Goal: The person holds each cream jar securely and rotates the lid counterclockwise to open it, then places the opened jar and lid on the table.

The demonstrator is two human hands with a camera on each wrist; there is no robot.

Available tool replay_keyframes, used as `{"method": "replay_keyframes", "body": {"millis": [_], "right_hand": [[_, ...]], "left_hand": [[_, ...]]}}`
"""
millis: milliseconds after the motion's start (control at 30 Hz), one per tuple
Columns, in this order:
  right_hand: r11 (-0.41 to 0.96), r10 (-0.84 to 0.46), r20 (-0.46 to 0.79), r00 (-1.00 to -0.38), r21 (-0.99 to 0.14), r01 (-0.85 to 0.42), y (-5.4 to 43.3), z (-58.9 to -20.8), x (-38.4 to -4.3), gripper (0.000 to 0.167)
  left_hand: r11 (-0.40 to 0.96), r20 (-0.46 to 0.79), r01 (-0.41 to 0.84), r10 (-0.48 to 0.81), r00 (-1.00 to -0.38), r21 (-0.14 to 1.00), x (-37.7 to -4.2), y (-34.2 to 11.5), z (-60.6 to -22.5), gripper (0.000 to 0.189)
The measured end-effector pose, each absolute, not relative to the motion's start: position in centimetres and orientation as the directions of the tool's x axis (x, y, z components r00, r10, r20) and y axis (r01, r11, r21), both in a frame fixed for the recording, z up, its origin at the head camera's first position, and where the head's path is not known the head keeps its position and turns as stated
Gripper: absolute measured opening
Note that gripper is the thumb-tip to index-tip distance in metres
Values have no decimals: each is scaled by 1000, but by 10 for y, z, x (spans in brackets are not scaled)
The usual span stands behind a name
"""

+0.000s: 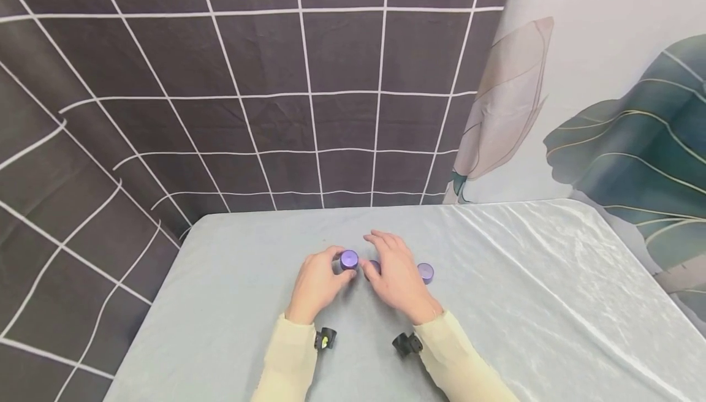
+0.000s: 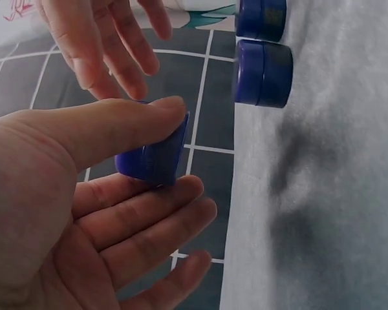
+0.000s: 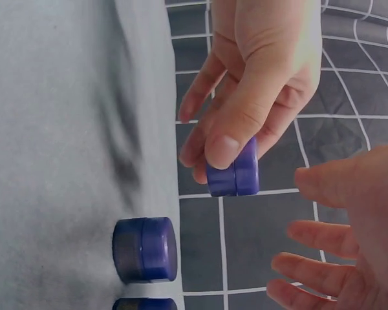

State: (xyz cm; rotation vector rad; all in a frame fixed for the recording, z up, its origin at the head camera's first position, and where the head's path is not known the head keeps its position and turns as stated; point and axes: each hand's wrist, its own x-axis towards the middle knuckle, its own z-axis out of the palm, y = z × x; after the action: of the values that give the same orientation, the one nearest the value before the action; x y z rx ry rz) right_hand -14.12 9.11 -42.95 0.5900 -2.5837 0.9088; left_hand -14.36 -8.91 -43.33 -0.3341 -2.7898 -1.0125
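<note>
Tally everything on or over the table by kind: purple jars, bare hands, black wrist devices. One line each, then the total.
Purple jars: 3 (1 held, 2 standing on the table)
Bare hands, left hand and right hand: 2
Black wrist devices: 2
Total: 7

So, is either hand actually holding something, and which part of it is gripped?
The left hand pinches a small, round, purple lidded jar by its curved side, between thumb and fingers. The right hand holds nothing.
</note>
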Motion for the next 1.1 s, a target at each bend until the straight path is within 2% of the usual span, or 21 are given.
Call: {"method": "replay_keyframes", "body": {"millis": [567,1100], "right_hand": [[674,-203,457,-866,-577,-462,93,-423,-133,42],[649,-153,408,-900,-645,-403,87,-418,-138,41]], "left_hand": [[720,255,280,146,-956,635,-138,-82,-422,39],[717,369,333,113,-922,612,-138,-75,-422,38]]}}
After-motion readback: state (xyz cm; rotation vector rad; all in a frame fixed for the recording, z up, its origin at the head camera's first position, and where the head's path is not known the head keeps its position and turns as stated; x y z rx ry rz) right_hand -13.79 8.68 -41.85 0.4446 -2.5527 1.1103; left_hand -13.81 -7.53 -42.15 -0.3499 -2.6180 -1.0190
